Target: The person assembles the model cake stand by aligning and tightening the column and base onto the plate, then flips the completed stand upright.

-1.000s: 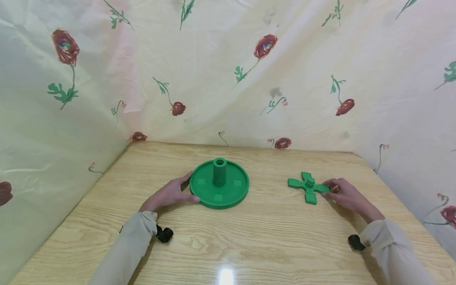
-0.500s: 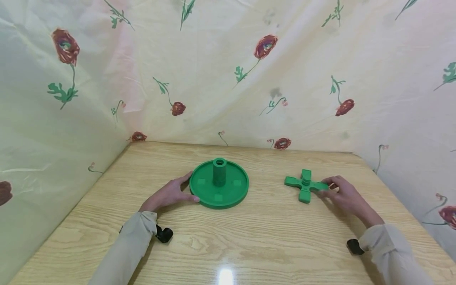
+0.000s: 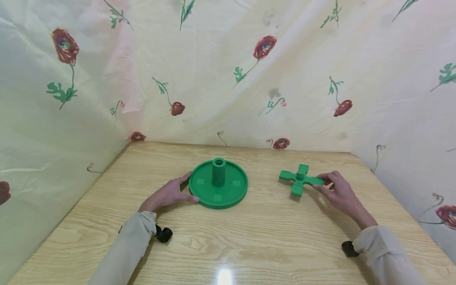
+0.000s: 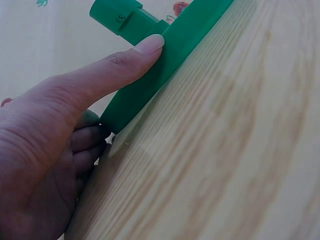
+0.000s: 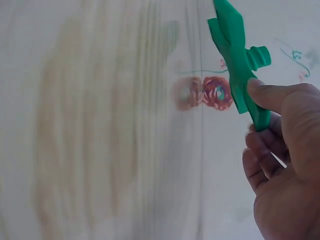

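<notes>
A round green base (image 3: 231, 200) with a raised rim lies flat on the wooden table. From its middle rises a hollow green post (image 3: 219, 174), marked "33" in the left wrist view. My left hand (image 3: 169, 194) grips the base's left side, thumb against the rim (image 4: 187, 42) and fingers curled at the edge. Farther right, my right hand (image 3: 338, 192) pinches one arm of a green four-armed cross piece (image 3: 300, 177) between thumb and fingers. The cross is raised off the table and tilted, its short round knob (image 5: 259, 57) on the upper side.
The light wooden table (image 3: 228, 237) ends at a flowered cloth backdrop (image 3: 228, 79) behind and on both sides. A black wrist camera (image 3: 164, 234) sits below the left hand, another black wrist camera (image 3: 350, 248) below the right.
My right hand has lifted the cross piece from the table and carried it a little left, tilting it. My left hand and the round base have stayed in place.
</notes>
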Motion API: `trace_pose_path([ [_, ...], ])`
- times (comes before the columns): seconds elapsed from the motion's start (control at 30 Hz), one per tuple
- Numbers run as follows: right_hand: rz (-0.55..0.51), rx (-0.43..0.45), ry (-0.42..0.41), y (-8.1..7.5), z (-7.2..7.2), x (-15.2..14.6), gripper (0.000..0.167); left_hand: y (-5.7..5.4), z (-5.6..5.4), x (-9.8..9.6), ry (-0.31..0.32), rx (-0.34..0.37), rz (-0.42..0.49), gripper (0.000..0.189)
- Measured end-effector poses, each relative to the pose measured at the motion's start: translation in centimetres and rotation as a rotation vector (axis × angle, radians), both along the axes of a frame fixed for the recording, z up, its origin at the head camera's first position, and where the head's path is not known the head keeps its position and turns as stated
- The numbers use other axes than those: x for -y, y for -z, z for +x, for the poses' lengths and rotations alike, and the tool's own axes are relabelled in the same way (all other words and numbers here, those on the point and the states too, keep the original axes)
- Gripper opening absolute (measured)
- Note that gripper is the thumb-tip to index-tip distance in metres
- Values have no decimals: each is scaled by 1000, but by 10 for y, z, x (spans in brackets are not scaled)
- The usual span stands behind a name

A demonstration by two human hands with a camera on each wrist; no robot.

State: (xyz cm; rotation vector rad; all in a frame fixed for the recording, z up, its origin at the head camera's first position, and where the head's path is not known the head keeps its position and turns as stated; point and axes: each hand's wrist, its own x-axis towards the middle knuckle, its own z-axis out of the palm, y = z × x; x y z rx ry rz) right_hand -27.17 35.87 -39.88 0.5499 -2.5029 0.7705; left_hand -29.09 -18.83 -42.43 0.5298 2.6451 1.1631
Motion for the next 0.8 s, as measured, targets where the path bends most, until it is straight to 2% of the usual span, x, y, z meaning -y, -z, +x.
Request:
trace_pose_path([
  [0.27, -57, -37, -51, -4, 3, 22, 27, -1, 2, 0, 7, -11, 11, 115],
  [0.8, -120, -32, -131, -10, 5, 54, 25, 3, -1, 1, 16, -21, 31, 114],
])
